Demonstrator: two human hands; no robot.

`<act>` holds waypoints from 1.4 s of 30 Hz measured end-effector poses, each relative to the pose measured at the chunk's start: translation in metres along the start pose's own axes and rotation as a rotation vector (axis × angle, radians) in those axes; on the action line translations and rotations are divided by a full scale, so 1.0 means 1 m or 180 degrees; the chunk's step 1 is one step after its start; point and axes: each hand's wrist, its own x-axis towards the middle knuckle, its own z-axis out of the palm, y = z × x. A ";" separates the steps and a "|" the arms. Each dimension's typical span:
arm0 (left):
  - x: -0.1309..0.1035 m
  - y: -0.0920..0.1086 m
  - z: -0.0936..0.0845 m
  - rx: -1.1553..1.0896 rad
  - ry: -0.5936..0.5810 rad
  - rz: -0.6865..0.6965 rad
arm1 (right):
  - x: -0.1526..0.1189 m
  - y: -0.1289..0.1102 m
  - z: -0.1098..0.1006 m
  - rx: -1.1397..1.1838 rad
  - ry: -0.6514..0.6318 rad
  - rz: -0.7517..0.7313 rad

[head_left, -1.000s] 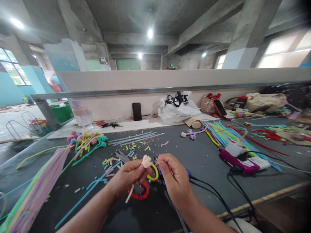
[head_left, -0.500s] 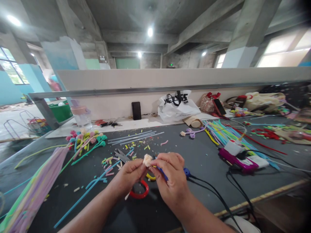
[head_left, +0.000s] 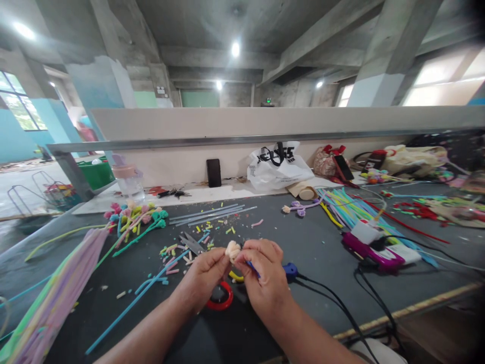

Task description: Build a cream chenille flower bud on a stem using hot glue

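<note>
Between the fingertips of both hands is a small cream fuzzy pipe-cleaner ball [head_left: 232,251]. My left hand [head_left: 206,275] pinches it from the left, thumb and fingers pressed together. From the right, my right hand [head_left: 263,268] closes its fingers on the same ball. Scissors [head_left: 221,297] with a red handle lie under my hands, blades pointing up and left. A blue corded tool [head_left: 291,271] lies behind my right hand, which hides most of it. Part of a yellow pipe cleaner [head_left: 236,276] shows between the hands.
Cut pipe-cleaner bits [head_left: 172,260] lie left of my hands. A pastel pipe-cleaner bundle [head_left: 71,283] and finished fuzzy flowers [head_left: 132,222] are farther left. At right are a purple power strip [head_left: 373,253], cables and more pipe cleaners [head_left: 341,207]. A phone [head_left: 213,173] leans at the back.
The cream ball has turned slightly between my fingers, and both hands have shifted a little. A pale end that hung below my left hand no longer shows.
</note>
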 end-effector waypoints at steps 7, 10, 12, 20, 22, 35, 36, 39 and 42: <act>-0.002 -0.002 0.003 -0.0440 -0.0089 -0.0177 | -0.001 0.000 -0.001 0.0411 0.0056 0.0216; -0.001 -0.003 0.002 -0.0670 -0.0304 -0.0246 | 0.000 0.000 -0.005 0.0517 0.0022 0.0435; -0.001 -0.001 0.001 -0.0711 -0.0395 -0.0224 | 0.001 0.001 -0.007 0.0459 0.0038 0.0493; 0.001 -0.001 -0.001 -0.0439 -0.0349 -0.0255 | 0.008 0.001 -0.006 0.0330 -0.0009 0.0487; 0.002 -0.004 -0.002 -0.0471 -0.0322 -0.0238 | 0.008 0.002 -0.005 0.0354 -0.0105 0.0703; 0.002 -0.008 -0.009 -0.1047 -0.0460 -0.0205 | 0.007 0.006 -0.002 0.0710 -0.0139 0.0832; 0.002 -0.008 -0.009 -0.1012 -0.0437 -0.0173 | 0.006 0.006 -0.002 0.0716 -0.0165 0.0823; 0.003 -0.008 -0.008 -0.0859 -0.0411 -0.0128 | 0.006 0.007 -0.002 0.0709 -0.0210 0.0749; 0.004 -0.007 -0.008 -0.0753 -0.0358 -0.0150 | 0.004 0.008 -0.002 0.0687 -0.0172 0.0613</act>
